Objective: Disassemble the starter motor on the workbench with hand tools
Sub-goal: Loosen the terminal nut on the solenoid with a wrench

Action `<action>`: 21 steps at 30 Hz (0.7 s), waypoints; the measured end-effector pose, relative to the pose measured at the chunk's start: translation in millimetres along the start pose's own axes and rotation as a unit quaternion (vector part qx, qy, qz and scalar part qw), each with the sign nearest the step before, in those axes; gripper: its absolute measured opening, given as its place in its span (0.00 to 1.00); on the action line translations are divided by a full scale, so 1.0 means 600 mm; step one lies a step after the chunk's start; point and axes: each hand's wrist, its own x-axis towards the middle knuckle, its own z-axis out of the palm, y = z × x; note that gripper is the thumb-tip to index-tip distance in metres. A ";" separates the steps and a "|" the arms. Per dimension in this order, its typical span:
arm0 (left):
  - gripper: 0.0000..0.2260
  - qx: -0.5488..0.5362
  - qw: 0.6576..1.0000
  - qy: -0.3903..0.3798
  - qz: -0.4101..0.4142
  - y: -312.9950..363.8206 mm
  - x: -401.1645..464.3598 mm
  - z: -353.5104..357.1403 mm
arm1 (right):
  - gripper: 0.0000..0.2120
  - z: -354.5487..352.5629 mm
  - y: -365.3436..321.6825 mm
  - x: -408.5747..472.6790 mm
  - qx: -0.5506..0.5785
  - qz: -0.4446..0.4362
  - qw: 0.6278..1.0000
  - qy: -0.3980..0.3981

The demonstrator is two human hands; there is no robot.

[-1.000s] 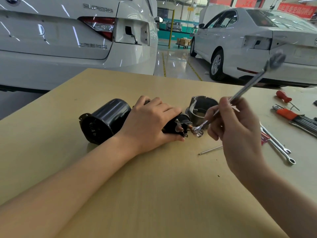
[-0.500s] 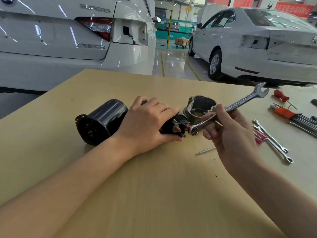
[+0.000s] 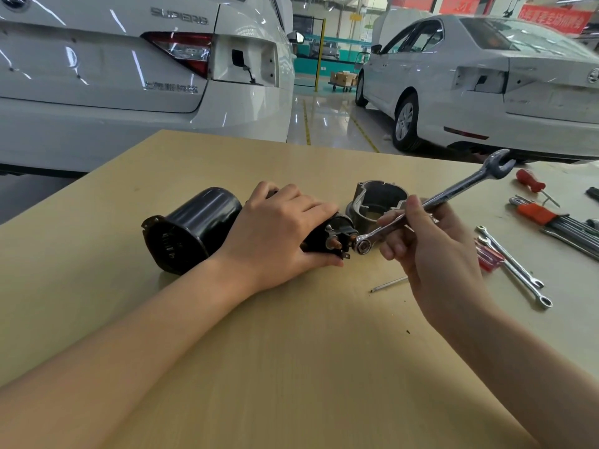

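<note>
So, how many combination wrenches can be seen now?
3: one wrench in the right hand, its ring end at the solenoid; two spare wrenches on the workbench right of it. Others may be hidden.

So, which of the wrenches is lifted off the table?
The long combination wrench that the right hand holds. Its ring end sits at the solenoid terminal; the two smaller wrenches lie flat on the workbench.
</note>
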 end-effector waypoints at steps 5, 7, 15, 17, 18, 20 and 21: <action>0.30 0.003 1.000 -0.015 -0.002 0.002 0.001 -0.004 | 0.06 0.006 -0.005 0.002 -0.105 -0.092 0.989 -0.054; 0.30 0.009 1.000 -0.020 -0.002 0.001 0.000 -0.005 | 0.05 0.012 -0.006 0.005 -0.159 -0.137 0.974 -0.086; 0.19 0.027 1.000 -0.013 0.004 0.001 0.004 -0.005 | 0.05 0.036 0.013 -0.023 -0.488 -0.355 0.750 -0.270; 0.17 0.041 0.999 -0.010 0.007 -0.004 0.004 -0.003 | 0.05 0.033 0.016 -0.028 -0.559 -0.413 0.650 -0.307; 0.17 0.039 0.999 -0.011 0.004 -0.004 0.004 -0.003 | 0.05 0.030 0.015 -0.028 -0.585 -0.428 0.611 -0.317; 0.17 0.022 0.999 -0.026 -0.007 -0.002 0.003 -0.006 | 0.05 0.025 0.012 -0.027 -0.621 -0.439 0.561 -0.326; 0.17 0.015 0.999 -0.035 -0.013 0.000 0.003 -0.007 | 0.05 0.023 0.012 -0.027 -0.633 -0.443 0.543 -0.328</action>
